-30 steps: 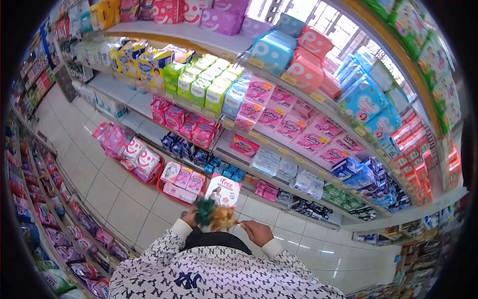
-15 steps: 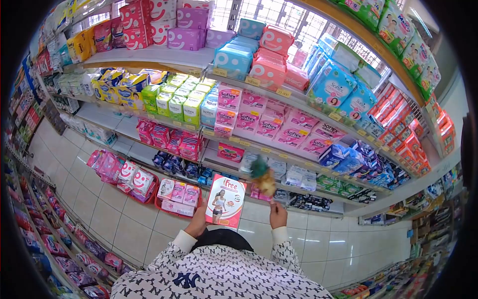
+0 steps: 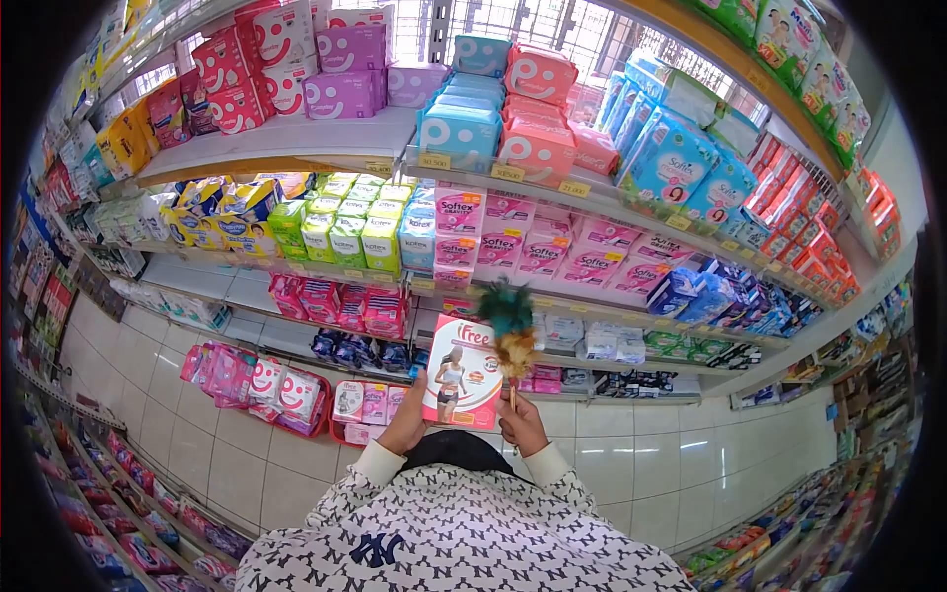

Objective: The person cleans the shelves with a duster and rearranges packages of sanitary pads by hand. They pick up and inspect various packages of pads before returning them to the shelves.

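My left hand (image 3: 402,419) is closed on the left edge of a white and red iFree pack (image 3: 456,380), which faces me with its picture of a runner. My right hand (image 3: 523,424) grips the thin handle of a feather duster (image 3: 507,321), its knuckles right at the pack's lower right edge. Green and tan feathers point up toward the shelf and overlap the pack's upper right corner. Behind them, pink Softex packs (image 3: 501,252) line the middle shelf.
Red baskets with packs stand on the tiled floor (image 3: 222,449) at left, one holding pink packs (image 3: 266,385). Green Kotex packs (image 3: 318,235) share the middle shelf. Blue packs (image 3: 459,136) sit on the upper shelf, above its protruding price rail (image 3: 493,170). More stocked shelving curves behind me.
My right hand has come left with the feather duster, from out to the side to the pack's right edge. The pack has shifted slightly up and right in view.
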The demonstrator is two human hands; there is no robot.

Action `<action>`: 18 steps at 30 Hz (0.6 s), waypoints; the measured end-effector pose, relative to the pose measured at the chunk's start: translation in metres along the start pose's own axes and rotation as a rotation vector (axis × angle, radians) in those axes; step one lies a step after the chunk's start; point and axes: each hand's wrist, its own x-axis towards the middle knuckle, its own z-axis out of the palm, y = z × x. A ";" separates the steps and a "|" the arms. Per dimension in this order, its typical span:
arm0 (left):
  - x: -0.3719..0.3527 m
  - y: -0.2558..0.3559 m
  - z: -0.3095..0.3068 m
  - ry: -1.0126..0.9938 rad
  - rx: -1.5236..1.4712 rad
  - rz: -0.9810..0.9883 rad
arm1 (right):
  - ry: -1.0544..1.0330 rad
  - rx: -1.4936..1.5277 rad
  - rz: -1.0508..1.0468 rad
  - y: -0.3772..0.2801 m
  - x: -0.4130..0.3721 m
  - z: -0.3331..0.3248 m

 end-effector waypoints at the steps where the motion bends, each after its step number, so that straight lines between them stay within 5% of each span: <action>1: 0.003 0.003 -0.001 0.006 0.014 0.014 | -0.073 0.035 0.008 0.000 0.001 0.011; 2: 0.002 0.007 -0.003 0.052 0.120 0.074 | 0.051 0.047 0.018 -0.004 0.005 0.022; 5: 0.000 0.025 -0.007 0.171 0.451 0.263 | 0.156 -0.328 -0.420 0.009 0.027 0.050; 6: 0.002 0.029 -0.009 0.178 0.346 0.129 | 0.101 -0.382 -0.275 -0.015 0.012 0.071; 10: 0.025 -0.005 -0.076 -0.188 -0.132 0.032 | -0.172 -0.539 -0.336 -0.034 -0.013 0.115; 13: 0.008 0.028 -0.062 -0.214 -0.318 -0.007 | -0.194 -0.825 -0.593 -0.031 -0.015 0.115; 14: 0.012 0.024 -0.076 -0.397 -0.642 -0.045 | -0.213 -0.863 -0.625 -0.034 -0.015 0.114; 17: 0.009 0.041 -0.066 -0.408 -0.895 -0.106 | -0.049 -1.019 -0.481 0.008 0.024 0.070; 18: 0.000 0.063 -0.046 -0.306 -0.646 -0.059 | 0.070 -0.993 -0.432 0.005 0.038 0.058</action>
